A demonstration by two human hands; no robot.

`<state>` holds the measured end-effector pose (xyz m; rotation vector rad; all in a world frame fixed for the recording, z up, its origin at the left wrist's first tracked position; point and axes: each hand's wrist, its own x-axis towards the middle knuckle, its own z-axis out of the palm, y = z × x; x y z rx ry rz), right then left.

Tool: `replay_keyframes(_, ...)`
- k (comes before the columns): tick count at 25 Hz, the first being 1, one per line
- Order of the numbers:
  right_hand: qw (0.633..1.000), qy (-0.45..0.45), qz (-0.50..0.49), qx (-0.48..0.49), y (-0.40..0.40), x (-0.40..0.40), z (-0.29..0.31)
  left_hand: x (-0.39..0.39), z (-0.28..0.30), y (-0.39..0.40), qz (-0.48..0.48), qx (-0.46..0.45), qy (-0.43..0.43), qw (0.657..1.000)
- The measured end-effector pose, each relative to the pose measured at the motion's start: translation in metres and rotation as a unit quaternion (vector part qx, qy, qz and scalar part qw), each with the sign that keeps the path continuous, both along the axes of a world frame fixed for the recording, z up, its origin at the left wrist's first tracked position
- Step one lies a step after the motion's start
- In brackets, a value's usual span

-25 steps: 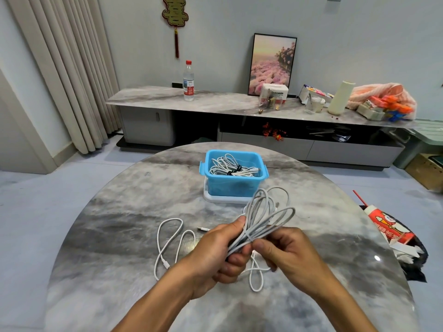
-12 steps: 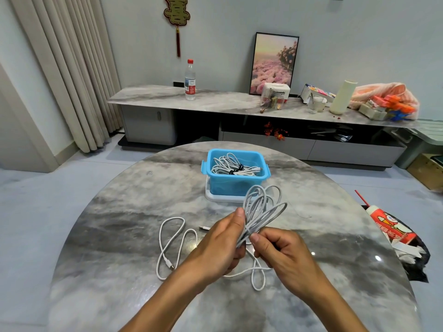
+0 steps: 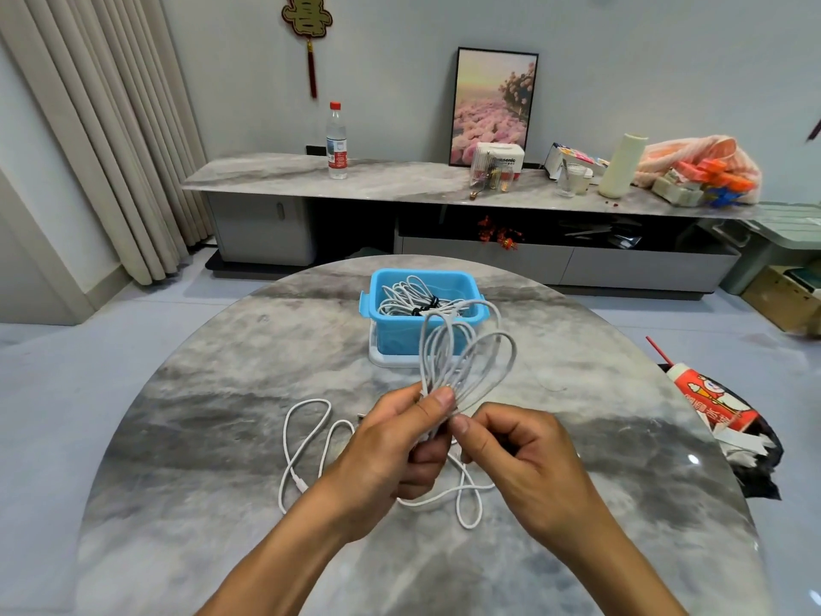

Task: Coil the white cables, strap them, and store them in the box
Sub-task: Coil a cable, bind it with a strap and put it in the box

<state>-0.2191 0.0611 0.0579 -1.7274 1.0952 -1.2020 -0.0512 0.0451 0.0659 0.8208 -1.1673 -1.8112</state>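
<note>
Holding one coiled cable (image 3: 466,362) above the table (image 3: 200,437): left hand (image 3: 391,451) gripping its bunched end, right hand (image 3: 520,464) pinching beside. One loose cable (image 3: 306,442) on table. One blue box (image 3: 400,335) containing strapped cables (image 3: 413,300), count unclear.

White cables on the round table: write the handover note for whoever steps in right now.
Left hand: grips the coiled white cable at its gathered end.
Right hand: fingers pinch the same bundle just below.
Blue box: on the table's far side, already holding strapped cables.
Loose white cable: lying uncoiled on the table under the hands.
Done: earlier cables stored, this one coiled.
Left: strap it, box it, then do the loose one.
</note>
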Motion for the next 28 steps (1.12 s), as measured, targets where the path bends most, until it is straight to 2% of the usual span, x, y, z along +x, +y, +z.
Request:
replay_keyframes(2, 0.998, -0.053, -0.017, 0.017, 0.001, -0.001, 0.003, -0.001, 0.0, -0.001, -0.003, 0.056, 0.066, 0.996)
replay_keyframes(4, 0.989, -0.144, 0.013, 0.044, 0.001, -0.007, 0.007, -0.001, 0.0, -0.001, -0.023, 0.088, 0.117, 0.989)
replay_keyframes(7, 0.957, -0.249, 0.131, 0.073, 0.003, -0.018, 0.013, 0.0, 0.0, -0.001, -0.046, 0.111, 0.135, 0.984)
replay_keyframes(10, 0.915, -0.3, 0.251, 0.1, 0.002, -0.02, 0.015, 0.0, 0.001, -0.001, -0.054, 0.141, 0.168, 0.974)
replay_keyframes(13, 0.882, -0.344, 0.299, 0.114, 0.0, -0.019, 0.015, 0.003, 0.001, -0.001, -0.067, 0.164, 0.224, 0.958)
replay_keyframes(14, 0.883, -0.352, 0.286, 0.117, 0.0, -0.018, 0.015, 0.004, 0.002, -0.001, -0.071, 0.169, 0.238, 0.954)
replay_keyframes(18, 0.93, -0.336, 0.118, 0.092, 0.001, -0.012, 0.013, 0.002, 0.005, 0.0, -0.09, 0.176, 0.253, 0.947)
replay_keyframes(24, 0.908, -0.379, 0.14, 0.113, 0.002, -0.009, 0.013, -0.006, 0.0, 0.008, -0.11, 0.177, 0.232, 0.95)
replay_keyframes(26, 0.922, -0.346, 0.121, 0.123, 0.002, -0.011, 0.013, -0.007, -0.001, 0.008, -0.099, 0.185, 0.241, 0.947)
replay_keyframes(28, 0.951, -0.27, 0.085, 0.127, 0.001, -0.012, 0.013, -0.006, 0.0, 0.006, -0.079, 0.192, 0.271, 0.94)
